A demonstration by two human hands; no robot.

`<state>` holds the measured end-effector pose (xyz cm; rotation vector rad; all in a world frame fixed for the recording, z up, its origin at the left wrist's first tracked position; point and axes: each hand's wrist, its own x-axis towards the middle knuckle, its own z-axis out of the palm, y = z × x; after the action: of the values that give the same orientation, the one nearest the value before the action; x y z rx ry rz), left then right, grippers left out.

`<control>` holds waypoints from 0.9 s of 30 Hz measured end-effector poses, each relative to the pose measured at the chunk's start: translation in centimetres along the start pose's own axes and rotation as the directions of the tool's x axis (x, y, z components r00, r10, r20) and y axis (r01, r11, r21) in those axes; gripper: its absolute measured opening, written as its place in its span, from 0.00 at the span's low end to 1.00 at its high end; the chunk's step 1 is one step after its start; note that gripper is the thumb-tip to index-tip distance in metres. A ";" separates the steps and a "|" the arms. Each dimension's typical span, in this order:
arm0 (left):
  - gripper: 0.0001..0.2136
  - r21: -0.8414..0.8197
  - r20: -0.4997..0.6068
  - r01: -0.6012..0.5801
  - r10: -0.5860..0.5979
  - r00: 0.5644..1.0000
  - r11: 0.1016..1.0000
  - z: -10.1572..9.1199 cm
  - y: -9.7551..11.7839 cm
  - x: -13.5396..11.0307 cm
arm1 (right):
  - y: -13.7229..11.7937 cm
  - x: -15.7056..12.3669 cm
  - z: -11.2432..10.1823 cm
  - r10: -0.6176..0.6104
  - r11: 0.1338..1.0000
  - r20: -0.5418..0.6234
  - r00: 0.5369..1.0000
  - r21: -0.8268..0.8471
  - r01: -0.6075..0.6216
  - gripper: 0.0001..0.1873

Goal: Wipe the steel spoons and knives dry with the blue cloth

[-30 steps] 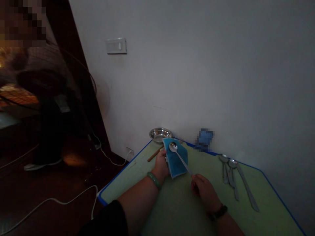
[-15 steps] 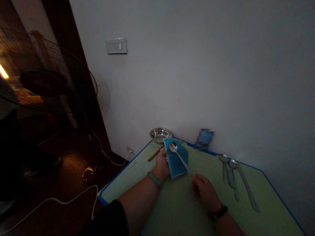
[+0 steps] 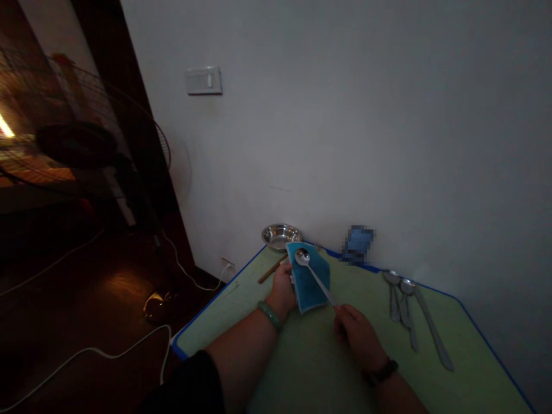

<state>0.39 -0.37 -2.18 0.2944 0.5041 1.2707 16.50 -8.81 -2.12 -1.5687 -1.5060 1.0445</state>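
White wall [image 3: 345, 126] is set behind the worktop [image 3: 297, 368], a pale green surface trimmed in blue; dark floor [image 3: 86, 322] and a standing fan [image 3: 77, 144] are located to the left. Lighting is dim.

The spoon [image 3: 318, 282] is held by the right hand [image 3: 356, 328], with the fingers closed around the near part of its handle. Its long axis is directed from these fingers away from the body and to the left. The spoon's head is positioned over the upper part of the blue cloth [image 3: 308, 293]; whether the two are in contact cannot be determined. The cloth is gripped at its left edge by the left hand [image 3: 283, 288], whose fingers are partly hidden. The spoon's head is therefore placed nearer the left hand, the handle end within the right.

Beyond the cloth, a metal bowl [image 3: 281, 231] is placed at the far left corner, with a brown stick [image 3: 269, 273] lying just before it. Several utensils [image 3: 405, 310] are laid together on the right, well apart from both hands. A blue object [image 3: 357, 244] by the wall is obscured by pixelation.
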 end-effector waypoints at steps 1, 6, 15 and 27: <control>0.07 0.000 -0.001 0.017 -0.017 1.000 1.000 0.0 0.0 0.0 | 0.0 0.0 0.0 0.002 1.000 0.001 1.000 0.001 -0.002 0.20; 0.07 0.005 -0.014 0.036 -0.036 0.999 0.999 -0.1 0.1 0.0 | 0.1 0.0 0.1 -0.012 1.000 -0.026 1.000 -0.018 0.011 0.20; 0.07 0.017 -0.040 0.018 -0.017 0.999 1.000 0.5 0.0 -0.4 | -0.3 -0.1 0.1 -0.005 0.999 -0.059 0.998 -0.041 0.002 0.19; 0.07 0.016 -0.001 0.036 -0.036 0.999 0.999 0.3 0.0 -0.3 | 0.1 0.1 0.2 -0.003 1.000 -0.068 0.998 -0.021 0.002 0.19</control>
<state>0.51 -0.68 -1.84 0.2968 0.5179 1.2327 16.36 -8.71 -2.30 -1.5999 -1.4770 0.9676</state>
